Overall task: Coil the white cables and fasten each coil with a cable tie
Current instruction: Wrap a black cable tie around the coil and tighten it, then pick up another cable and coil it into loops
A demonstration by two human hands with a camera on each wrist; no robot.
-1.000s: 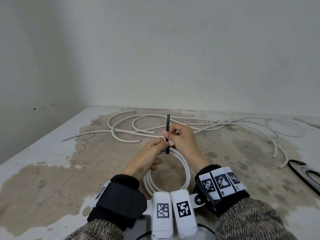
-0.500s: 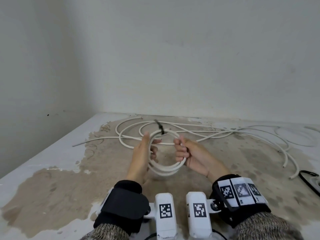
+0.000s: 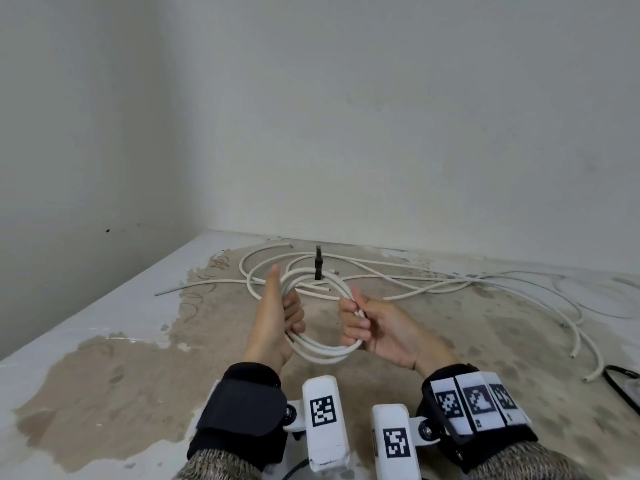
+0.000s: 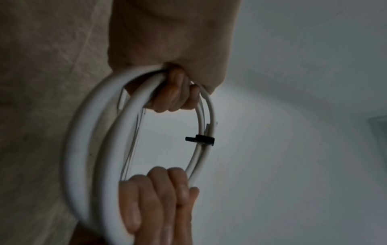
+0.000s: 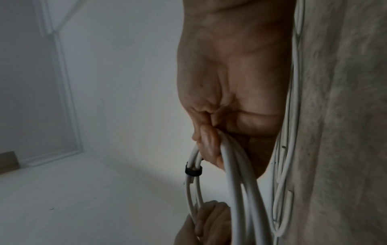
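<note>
Both hands (image 3: 277, 317) (image 3: 374, 327) hold the tied coil (image 3: 322, 351); no writing legible.

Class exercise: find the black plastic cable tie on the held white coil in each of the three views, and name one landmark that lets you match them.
Head: black plastic cable tie stands at the far top of the coiled white cable, between the hands.
Left wrist: right side of the coil, centre of picture.
Right wrist: lower centre, just below the right hand's grip.
Shared landmark: the left hand gripping the same coil.
</note>
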